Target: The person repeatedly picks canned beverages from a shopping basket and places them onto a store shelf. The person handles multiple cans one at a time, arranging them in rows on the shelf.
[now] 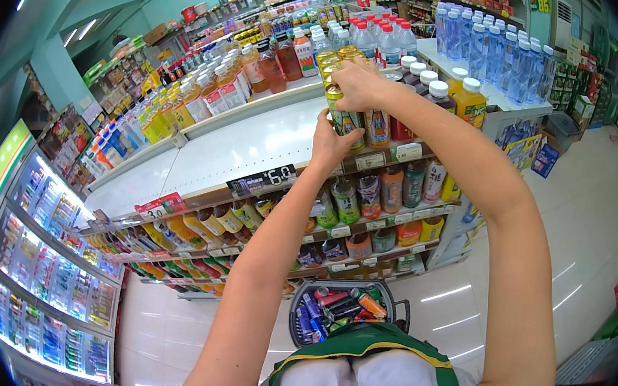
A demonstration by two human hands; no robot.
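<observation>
My left hand (pixel 332 145) is curled around the lower part of a green drink can (pixel 346 122) at the front of the top shelf. From above, my right hand (pixel 361 85) grips the same can near its rim, its fingers hiding part of the gold lids behind. A row of cans with gold lids (pixel 329 58) runs back from there. Touching the green can's right side, or nearly so, is another can with a bottle picture (pixel 378 128). A red can (pixel 400 128) stands further right.
The white top shelf (pixel 235 143) stretches left, with a price sign (pixel 261 180) on its edge. Bottles with white caps (pixel 438 91) stand right of the cans. By my apron (pixel 361 337), a grey basket (pixel 295 327) of mixed cans sits low down. A lit drinks fridge (pixel 48 256) is at left.
</observation>
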